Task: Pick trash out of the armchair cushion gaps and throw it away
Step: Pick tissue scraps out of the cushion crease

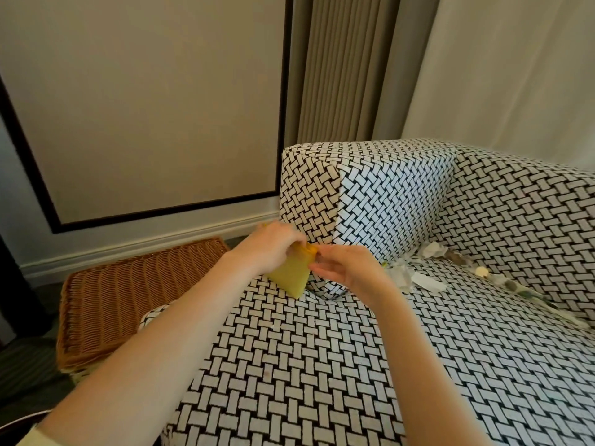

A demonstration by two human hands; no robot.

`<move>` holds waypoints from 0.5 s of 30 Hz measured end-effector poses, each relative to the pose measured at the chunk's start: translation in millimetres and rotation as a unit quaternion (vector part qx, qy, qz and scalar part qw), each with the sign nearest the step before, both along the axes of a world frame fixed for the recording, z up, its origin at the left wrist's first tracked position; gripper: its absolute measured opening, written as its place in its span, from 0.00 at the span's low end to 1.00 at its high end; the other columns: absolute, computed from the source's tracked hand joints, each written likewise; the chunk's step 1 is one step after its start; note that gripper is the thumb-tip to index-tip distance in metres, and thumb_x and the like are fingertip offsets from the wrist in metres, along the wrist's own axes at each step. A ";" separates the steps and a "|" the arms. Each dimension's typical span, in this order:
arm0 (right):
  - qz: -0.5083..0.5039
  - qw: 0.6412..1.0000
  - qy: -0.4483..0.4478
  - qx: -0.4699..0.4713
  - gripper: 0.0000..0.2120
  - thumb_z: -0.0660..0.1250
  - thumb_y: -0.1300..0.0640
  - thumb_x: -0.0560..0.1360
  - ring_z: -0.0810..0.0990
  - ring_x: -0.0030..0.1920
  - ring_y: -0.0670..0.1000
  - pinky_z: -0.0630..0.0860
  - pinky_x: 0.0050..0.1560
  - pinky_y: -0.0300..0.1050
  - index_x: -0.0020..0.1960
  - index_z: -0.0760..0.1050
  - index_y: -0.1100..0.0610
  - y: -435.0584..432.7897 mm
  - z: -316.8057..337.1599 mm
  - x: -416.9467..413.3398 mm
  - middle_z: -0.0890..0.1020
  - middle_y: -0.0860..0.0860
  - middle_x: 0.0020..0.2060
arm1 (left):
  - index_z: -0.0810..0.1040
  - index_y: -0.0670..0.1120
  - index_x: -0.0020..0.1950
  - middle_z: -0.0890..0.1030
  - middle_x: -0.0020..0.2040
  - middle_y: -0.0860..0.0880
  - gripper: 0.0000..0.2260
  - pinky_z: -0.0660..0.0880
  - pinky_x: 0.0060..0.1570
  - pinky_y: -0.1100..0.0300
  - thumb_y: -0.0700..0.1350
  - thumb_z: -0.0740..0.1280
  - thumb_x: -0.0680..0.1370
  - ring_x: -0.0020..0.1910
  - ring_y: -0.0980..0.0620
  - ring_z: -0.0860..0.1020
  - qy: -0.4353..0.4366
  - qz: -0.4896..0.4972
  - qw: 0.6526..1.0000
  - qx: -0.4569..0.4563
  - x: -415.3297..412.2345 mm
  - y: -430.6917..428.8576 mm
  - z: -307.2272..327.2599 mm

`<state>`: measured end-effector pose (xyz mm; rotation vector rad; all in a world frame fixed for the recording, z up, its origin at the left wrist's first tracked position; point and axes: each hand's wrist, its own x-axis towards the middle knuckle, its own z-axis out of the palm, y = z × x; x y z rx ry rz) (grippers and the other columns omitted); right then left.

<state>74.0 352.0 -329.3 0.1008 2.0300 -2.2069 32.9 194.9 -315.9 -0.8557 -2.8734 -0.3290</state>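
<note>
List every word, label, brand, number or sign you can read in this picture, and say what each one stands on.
None can be read.
The flat yellow packet in the grip of the left hand shows no legible print.
The crumpled white paper scraps in the cushion gap of the black-and-white woven-pattern armchair are too small to tell.

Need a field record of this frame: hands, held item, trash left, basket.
left hand: grips packet near its top
right hand: fingers at packet's top; pinch unclear
packet: yellow, over seat cushion, in front of armrest
paper scraps: at armrest gap
bits: along back gap
basket: wicker, on floor, left of seat cushion
</note>
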 end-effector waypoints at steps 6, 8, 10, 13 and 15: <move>-0.034 0.959 0.082 0.269 0.05 0.69 0.53 0.72 0.81 0.34 0.46 0.81 0.46 0.43 0.41 0.79 0.55 -5.5 -10.2 -3.4 0.82 0.50 0.34 | 0.76 0.46 0.54 0.73 0.50 0.51 0.14 0.66 0.53 0.59 0.32 0.59 0.76 0.54 0.51 0.69 -0.005 -0.041 0.999 0.006 -0.2 8.3 2.0; -0.023 0.954 0.046 0.294 0.09 0.69 0.52 0.73 0.82 0.34 0.48 0.81 0.47 0.46 0.37 0.77 0.55 -2.9 -10.9 -3.9 0.82 0.51 0.34 | 0.75 0.50 0.58 0.72 0.54 0.51 0.15 0.67 0.57 0.58 0.35 0.61 0.76 0.58 0.52 0.68 0.009 -0.035 0.999 0.014 -1.9 12.4 -5.1; 0.030 0.953 -0.003 0.302 0.07 0.70 0.51 0.72 0.83 0.38 0.48 0.81 0.46 0.43 0.41 0.78 0.55 10.0 -4.2 -0.5 0.83 0.52 0.40 | 0.75 0.50 0.56 0.71 0.54 0.51 0.14 0.70 0.55 0.59 0.36 0.63 0.74 0.56 0.54 0.68 0.078 -0.028 0.993 0.087 2.4 18.3 -11.5; -0.005 0.929 0.009 0.371 0.15 0.71 0.50 0.70 0.80 0.46 0.47 0.78 0.50 0.42 0.54 0.78 0.56 45.4 7.7 0.9 0.81 0.50 0.48 | 0.77 0.44 0.47 0.75 0.45 0.49 0.09 0.75 0.38 0.62 0.34 0.60 0.71 0.42 0.55 0.72 0.218 -0.111 0.954 0.173 18.9 36.6 -14.2; -0.120 0.871 0.033 0.476 0.25 0.71 0.49 0.69 0.73 0.58 0.51 0.71 0.61 0.53 0.64 0.71 0.53 69.7 9.0 -3.8 0.74 0.53 0.62 | 0.77 0.43 0.48 0.78 0.46 0.49 0.09 0.77 0.39 0.60 0.36 0.58 0.74 0.43 0.53 0.76 0.143 -0.121 0.974 0.129 31.3 58.8 -21.2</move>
